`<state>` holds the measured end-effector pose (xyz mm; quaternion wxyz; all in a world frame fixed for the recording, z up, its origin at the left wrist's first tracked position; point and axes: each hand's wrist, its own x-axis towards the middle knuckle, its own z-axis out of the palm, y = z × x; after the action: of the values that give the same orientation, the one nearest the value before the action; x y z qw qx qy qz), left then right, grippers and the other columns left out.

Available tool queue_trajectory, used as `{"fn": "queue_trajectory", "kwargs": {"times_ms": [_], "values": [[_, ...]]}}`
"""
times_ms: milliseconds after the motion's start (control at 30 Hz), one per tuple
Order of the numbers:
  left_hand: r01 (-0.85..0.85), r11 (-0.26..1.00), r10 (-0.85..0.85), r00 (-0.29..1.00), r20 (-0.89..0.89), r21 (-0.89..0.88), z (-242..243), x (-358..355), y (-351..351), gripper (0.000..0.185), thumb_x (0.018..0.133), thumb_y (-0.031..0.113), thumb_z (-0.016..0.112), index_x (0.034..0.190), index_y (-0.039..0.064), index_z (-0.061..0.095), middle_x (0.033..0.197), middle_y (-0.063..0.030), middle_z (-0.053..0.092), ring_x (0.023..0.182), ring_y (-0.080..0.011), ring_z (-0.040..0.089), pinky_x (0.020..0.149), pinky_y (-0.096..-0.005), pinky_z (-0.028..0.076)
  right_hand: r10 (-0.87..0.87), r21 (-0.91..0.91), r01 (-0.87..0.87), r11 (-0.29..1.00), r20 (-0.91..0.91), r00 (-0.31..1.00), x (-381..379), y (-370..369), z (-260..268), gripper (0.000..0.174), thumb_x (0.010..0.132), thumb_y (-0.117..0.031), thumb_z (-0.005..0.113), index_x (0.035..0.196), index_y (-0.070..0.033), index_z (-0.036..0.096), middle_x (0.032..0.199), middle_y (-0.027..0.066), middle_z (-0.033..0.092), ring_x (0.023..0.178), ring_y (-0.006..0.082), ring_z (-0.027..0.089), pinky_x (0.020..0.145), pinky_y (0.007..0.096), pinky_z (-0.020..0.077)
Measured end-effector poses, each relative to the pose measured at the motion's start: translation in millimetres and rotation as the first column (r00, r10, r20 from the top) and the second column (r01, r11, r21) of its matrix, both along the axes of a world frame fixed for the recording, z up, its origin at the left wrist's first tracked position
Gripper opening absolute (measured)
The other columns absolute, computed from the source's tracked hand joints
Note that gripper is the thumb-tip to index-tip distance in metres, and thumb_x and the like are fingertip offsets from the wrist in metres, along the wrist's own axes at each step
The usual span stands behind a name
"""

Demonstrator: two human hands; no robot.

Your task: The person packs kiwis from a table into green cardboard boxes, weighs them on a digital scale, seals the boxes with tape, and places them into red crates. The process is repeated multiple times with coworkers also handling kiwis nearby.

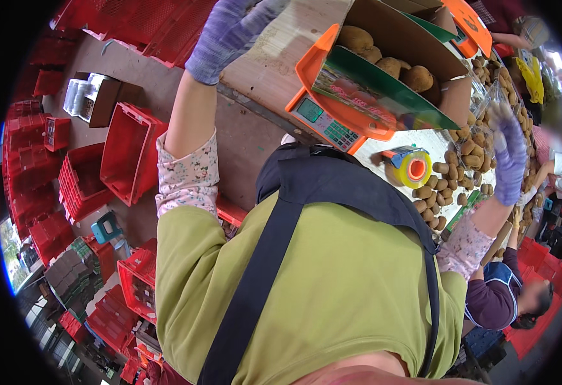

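My left hand [230, 41], in a purple knit glove, reaches over the pale tabletop [281, 62] and is cut off by the upper edge; whether it holds anything cannot be told. My right hand [509, 161], gloved alike, stretches above the kiwifruit pile [473, 151], with blurred fingertips extended and nothing seen in them. Between the hands, an open cardboard box [382, 91] with a green printed side holds several kiwifruit [418, 78]. It stands tilted in view on an orange digital scale [331, 125] with a lit display. A tape dispenser [408, 166] with yellow tape lies near the scale.
Clear plastic bags [483, 115] lie among the kiwifruit. A second orange scale [468, 29] stands farther along. Red plastic crates [132, 154] and a blue stool [106, 227] occupy the floor at left. Co-workers [495, 291] are at the right, one with an arm over the table.
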<state>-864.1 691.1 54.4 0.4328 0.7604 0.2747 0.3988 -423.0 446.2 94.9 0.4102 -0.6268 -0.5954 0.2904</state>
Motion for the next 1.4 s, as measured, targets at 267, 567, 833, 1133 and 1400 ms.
{"fn": "queue_trajectory", "kwargs": {"times_ms": [267, 567, 833, 1133, 1400], "values": [[0.069, 0.973, -0.063, 0.997, -0.034, 0.222, -24, 21, 7, 0.036, 0.090, 0.025, 0.070, 0.118, 0.004, 0.065, 0.110, -0.0109, 0.065, 0.103, -0.0238, 0.062, 0.089, -0.0322, 0.048, 0.448, -0.418, -0.187, 0.889, 0.713, 0.539, -79, 126, -42, 0.059, 0.077, -0.018, 0.074, 0.133, -0.011, 0.055, 0.123, 0.0163, 0.060, 0.117, 0.0319, 0.057, 0.098, 0.0420, 0.0471], [0.273, 0.687, -0.027, 0.936, -0.351, 0.674, -6, 148, -96, 0.051, 0.079, 0.033, 0.074, 0.121, 0.008, 0.060, 0.107, -0.0114, 0.062, 0.106, -0.0304, 0.059, 0.106, -0.0504, 0.038, 0.144, -0.425, 0.281, 0.861, 0.732, 0.666, -100, 130, -36, 0.047, 0.090, -0.046, 0.060, 0.112, -0.005, 0.064, 0.106, 0.0164, 0.070, 0.102, 0.0356, 0.066, 0.087, 0.0450, 0.0524], [0.331, 0.515, -0.171, 0.943, -0.284, 0.791, -37, 134, -52, 0.018, 0.088, 0.025, 0.066, 0.089, 0.012, 0.054, 0.077, -0.0060, 0.053, 0.075, -0.0247, 0.055, 0.104, -0.0475, 0.039, -0.758, 0.502, 0.645, 0.576, 0.032, 0.652, -84, -27, -41, 0.022, 0.089, -0.008, 0.067, 0.111, -0.007, 0.069, 0.094, 0.0084, 0.071, 0.081, 0.0187, 0.067, 0.075, 0.0304, 0.0547], [0.305, 0.628, 0.014, 0.915, -0.403, 0.716, -32, 134, -65, 0.028, 0.095, 0.036, 0.058, 0.087, 0.009, 0.059, 0.082, -0.0075, 0.057, 0.085, -0.0293, 0.057, 0.090, -0.0445, 0.040, -0.742, -0.213, 0.972, 0.101, 0.635, 0.216, 93, -176, -293, 0.048, 0.089, -0.041, 0.062, 0.121, -0.006, 0.063, 0.117, 0.0227, 0.065, 0.111, 0.0368, 0.061, 0.097, 0.0433, 0.0476], [0.193, 0.672, 0.174, 0.897, -0.406, 0.715, -29, 137, -96, 0.024, 0.089, 0.039, 0.063, 0.088, 0.015, 0.060, 0.082, -0.0053, 0.057, 0.082, -0.0273, 0.056, 0.083, -0.0427, 0.040, -0.471, -0.193, 0.979, 0.069, 0.859, 0.203, 101, -110, -311, 0.071, 0.078, -0.058, 0.067, 0.121, -0.003, 0.057, 0.109, 0.0171, 0.067, 0.099, 0.0310, 0.068, 0.080, 0.0418, 0.0555]]}}
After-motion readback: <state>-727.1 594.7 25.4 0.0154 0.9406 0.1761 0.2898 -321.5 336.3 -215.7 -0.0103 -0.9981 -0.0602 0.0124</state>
